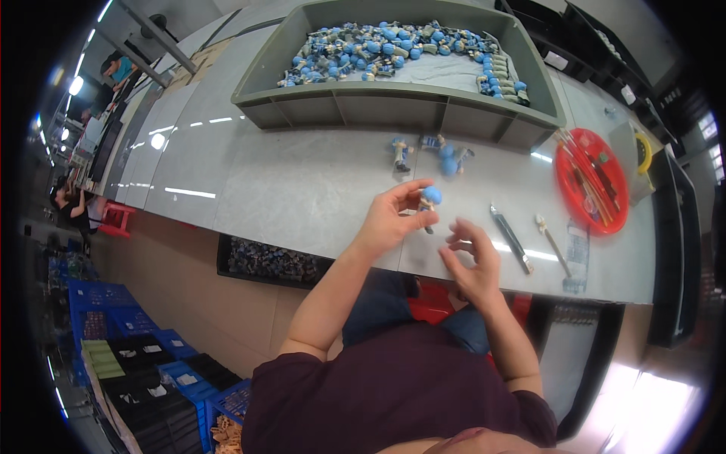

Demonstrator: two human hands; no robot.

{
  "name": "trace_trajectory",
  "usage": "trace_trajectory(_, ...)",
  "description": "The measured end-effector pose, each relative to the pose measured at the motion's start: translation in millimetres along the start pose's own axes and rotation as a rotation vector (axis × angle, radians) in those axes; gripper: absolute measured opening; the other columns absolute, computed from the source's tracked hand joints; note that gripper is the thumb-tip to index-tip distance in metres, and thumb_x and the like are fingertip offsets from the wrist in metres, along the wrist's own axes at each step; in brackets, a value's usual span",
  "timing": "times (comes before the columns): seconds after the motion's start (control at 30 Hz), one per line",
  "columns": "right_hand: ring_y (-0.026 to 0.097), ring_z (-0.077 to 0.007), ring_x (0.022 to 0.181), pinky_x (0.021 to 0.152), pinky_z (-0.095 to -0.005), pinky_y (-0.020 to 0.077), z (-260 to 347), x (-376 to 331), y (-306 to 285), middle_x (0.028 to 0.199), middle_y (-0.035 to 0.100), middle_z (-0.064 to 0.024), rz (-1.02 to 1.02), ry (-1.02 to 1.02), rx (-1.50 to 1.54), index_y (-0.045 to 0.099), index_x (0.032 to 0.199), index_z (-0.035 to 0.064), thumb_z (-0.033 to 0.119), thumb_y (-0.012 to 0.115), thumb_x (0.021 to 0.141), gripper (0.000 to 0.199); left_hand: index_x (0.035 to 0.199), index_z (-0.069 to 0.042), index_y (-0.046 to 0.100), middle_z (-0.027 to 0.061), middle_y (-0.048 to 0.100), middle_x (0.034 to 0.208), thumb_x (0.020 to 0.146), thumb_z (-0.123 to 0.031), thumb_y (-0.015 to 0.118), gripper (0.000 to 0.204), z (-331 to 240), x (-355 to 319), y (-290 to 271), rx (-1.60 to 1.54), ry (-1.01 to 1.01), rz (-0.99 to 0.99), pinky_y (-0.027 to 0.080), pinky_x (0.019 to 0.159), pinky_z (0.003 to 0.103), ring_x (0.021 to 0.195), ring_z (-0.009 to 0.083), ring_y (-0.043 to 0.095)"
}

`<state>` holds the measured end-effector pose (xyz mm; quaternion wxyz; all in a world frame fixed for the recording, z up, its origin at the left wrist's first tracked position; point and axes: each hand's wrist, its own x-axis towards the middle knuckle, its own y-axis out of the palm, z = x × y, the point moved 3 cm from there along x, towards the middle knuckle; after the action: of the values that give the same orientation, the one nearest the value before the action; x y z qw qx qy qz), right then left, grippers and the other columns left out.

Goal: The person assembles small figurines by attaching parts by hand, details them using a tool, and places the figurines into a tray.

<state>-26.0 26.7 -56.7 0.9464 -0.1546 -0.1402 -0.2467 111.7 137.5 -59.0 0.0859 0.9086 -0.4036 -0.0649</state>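
Observation:
My left hand (393, 218) holds a small figurine with a round blue head (430, 198) between thumb and fingertips, above the grey table (302, 189). My right hand (473, 261) hovers just right of it, fingers curled and apart, holding nothing that I can see. Three more blue-headed figurines (435, 153) lie on the table beyond my hands. A large grey-green tray (393, 102) at the back holds several more of the same figurines.
A red round dish (591, 181) with brushes sits at the right. A dark knife-like tool (511, 238) and a thin brush (552, 244) lie near the table's front edge. Blue crates (151, 363) stand on the floor at the left. People work far left.

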Motion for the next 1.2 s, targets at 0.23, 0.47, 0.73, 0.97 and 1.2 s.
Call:
trace_trajectory(0.23,0.059,-0.0159,0.091,0.079,-0.0271,0.0506,-26,12,4,0.101,0.058,-0.0104,-0.154,0.15,0.264,0.051,0.111,-0.0041,-0.002,0.065,0.078,0.037,0.123,-0.005,0.049,0.0047,0.058,0.105,0.086,-0.013,0.057,0.039,4,15,25,-0.336,-0.103,0.097,0.049,0.077,0.028,0.093,0.013,0.057)
trace_trajectory(0.47,0.059,-0.0166,0.089,0.077,-0.0257,0.0494,-35,4,10,0.101,0.058,-0.0123,-0.16,0.139,0.308,0.054,0.108,-0.0062,0.001,0.061,0.082,0.028,0.117,-0.004,0.053,0.0041,0.06,0.103,0.09,-0.012,0.051,0.028,16,25,19,-0.243,-0.059,0.118,0.05,0.079,0.03,0.094,0.0137,0.058)
trace_trajectory(0.73,0.06,-0.0166,0.089,0.077,-0.0261,0.0496,-36,1,9,0.1,0.058,-0.0127,-0.166,0.106,0.228,0.054,0.107,-0.0069,0.002,0.06,0.083,0.026,0.114,-0.004,0.054,0.0057,0.061,0.102,0.089,-0.009,0.051,0.025,26,27,18,-0.3,0.01,0.124,0.05,0.077,0.03,0.091,0.0139,0.059)
trace_trajectory(0.97,0.059,-0.0172,0.091,0.079,-0.0268,0.05,-34,0,7,0.102,0.058,-0.013,-0.192,0.116,0.241,0.054,0.108,-0.0064,0.0,0.061,0.082,0.028,0.115,-0.005,0.053,0.0052,0.061,0.103,0.089,-0.011,0.053,0.027,24,26,18,-0.273,-0.049,0.082,0.051,0.075,0.029,0.092,0.014,0.059)
trace_trajectory(1.2,0.059,-0.0179,0.092,0.078,-0.0276,0.0517,-32,3,8,0.105,0.056,-0.0128,-0.177,0.11,0.241,0.053,0.11,-0.0056,-0.004,0.067,0.074,0.038,0.117,-0.005,0.051,0.0052,0.059,0.105,0.089,-0.011,0.053,0.029,28,28,16,-0.301,-0.055,0.055,0.052,0.075,0.031,0.095,0.0147,0.058)
